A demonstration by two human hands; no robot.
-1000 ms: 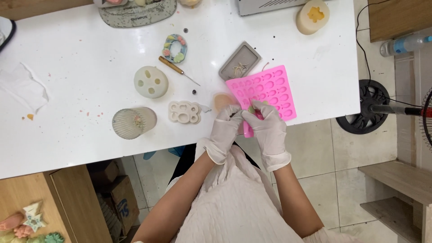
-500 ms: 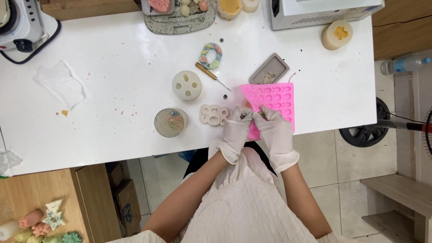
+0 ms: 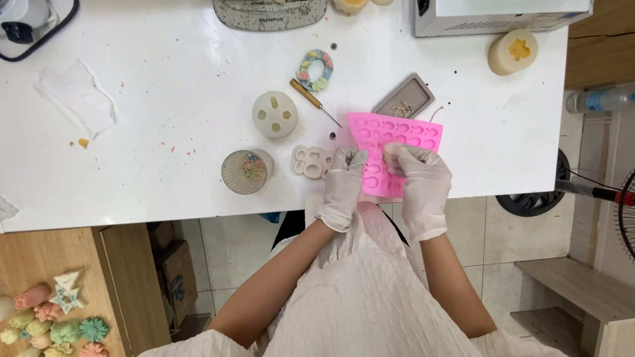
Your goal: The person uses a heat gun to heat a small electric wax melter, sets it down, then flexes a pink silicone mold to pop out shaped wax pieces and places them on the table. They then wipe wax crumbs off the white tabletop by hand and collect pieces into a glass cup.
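The pink mold (image 3: 400, 142) lies at the near edge of the white table (image 3: 165, 132), its lower end overhanging toward the person's lap, which puts it within easy reach of both gloved hands. The left hand (image 3: 344, 188) pinches the mold's left edge, fingers (image 3: 350, 160) curled onto the rim, seemingly to steady or flex it. The right hand (image 3: 423, 185) sits over the mold's lower right part, fingers (image 3: 395, 153) bent and pressed at a cavity in the middle; whether they grip something small there I cannot tell.

Just left of the mold is a small white mold (image 3: 311, 161) with round hollows. Further left stands a ribbed cup (image 3: 246, 170) with coloured bits inside. Up-left of the pink mold sit a round white mold (image 3: 274, 114) and a wooden-handled pick (image 3: 314, 101). Touching the pink mold's top edge is a grey tray (image 3: 403, 98).
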